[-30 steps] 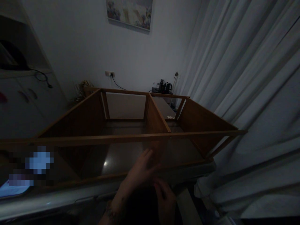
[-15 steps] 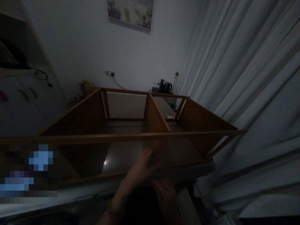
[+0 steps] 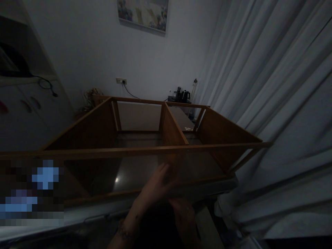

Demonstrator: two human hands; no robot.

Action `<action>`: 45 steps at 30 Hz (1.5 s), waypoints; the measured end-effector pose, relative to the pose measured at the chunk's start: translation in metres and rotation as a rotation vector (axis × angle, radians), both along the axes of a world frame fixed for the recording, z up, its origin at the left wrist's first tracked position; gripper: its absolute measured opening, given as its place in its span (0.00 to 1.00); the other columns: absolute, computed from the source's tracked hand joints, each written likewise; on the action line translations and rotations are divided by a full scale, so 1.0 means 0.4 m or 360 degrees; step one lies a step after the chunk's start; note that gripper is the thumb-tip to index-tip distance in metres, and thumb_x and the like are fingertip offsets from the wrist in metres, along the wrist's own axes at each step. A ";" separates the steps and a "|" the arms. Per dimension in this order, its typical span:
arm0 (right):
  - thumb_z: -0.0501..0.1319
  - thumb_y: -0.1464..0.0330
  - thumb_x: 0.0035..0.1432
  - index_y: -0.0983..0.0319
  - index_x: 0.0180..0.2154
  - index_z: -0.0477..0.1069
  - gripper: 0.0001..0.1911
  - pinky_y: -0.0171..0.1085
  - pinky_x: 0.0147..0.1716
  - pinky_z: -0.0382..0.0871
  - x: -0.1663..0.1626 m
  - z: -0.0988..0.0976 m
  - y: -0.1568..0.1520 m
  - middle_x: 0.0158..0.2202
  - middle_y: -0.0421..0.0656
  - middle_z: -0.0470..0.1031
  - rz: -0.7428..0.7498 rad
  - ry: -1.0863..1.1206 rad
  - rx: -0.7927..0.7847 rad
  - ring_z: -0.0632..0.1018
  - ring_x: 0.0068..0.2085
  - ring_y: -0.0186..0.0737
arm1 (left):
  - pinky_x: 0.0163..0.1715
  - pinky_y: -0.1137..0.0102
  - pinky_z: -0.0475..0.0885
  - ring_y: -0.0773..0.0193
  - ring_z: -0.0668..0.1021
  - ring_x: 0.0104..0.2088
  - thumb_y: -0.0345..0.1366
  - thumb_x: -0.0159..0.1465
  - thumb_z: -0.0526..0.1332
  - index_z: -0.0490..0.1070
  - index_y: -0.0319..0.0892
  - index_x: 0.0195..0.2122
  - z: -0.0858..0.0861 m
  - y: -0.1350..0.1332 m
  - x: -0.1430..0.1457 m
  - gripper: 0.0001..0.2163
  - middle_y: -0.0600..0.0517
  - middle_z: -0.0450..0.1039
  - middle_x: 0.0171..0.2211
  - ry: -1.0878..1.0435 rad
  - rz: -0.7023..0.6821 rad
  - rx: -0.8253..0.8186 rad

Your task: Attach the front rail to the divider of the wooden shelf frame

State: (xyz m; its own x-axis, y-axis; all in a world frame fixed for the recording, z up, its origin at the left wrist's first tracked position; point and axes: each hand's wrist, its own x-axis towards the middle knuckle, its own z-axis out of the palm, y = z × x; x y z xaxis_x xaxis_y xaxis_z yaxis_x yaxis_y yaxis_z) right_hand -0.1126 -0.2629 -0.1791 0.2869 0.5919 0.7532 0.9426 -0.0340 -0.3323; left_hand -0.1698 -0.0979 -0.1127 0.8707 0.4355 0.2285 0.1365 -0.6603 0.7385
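A brown wooden frame with panels (image 3: 145,151), like a shelf unit lying down, spans the view before me. My left hand (image 3: 157,181) reaches to its near side, by the lower end of the middle divider panel (image 3: 175,129). Its fingers are bent and its thumb points right; whether it touches the divider is unclear in the dark. Closer to me, below the lower rail, my right hand (image 3: 184,212) has its fingers folded in, pointing toward the left hand. What either hand holds, if anything, is hidden in shadow.
Long pale curtains (image 3: 280,114) hang on the right. A white cabinet (image 3: 28,107) stands at left. Behind the frame are a black kettle (image 3: 185,95) and a wall socket (image 3: 121,81) with a cable. A picture (image 3: 142,15) hangs above. A blurred-out patch covers the lower left.
My right hand's fingers have curled in a little more. My left hand stays almost where it was, and the view has shifted very slightly.
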 end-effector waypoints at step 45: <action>0.56 0.71 0.60 0.55 0.48 0.69 0.14 0.39 0.39 0.76 0.019 0.064 -0.032 0.40 0.42 0.78 0.0035 0.0009 -0.0236 0.78 0.41 0.39 | 0.59 0.58 0.58 0.53 0.61 0.61 0.53 0.58 0.57 0.58 0.43 0.58 0.006 -0.006 -0.003 0.30 0.43 0.56 0.61 0.0048 0.0067 -0.0055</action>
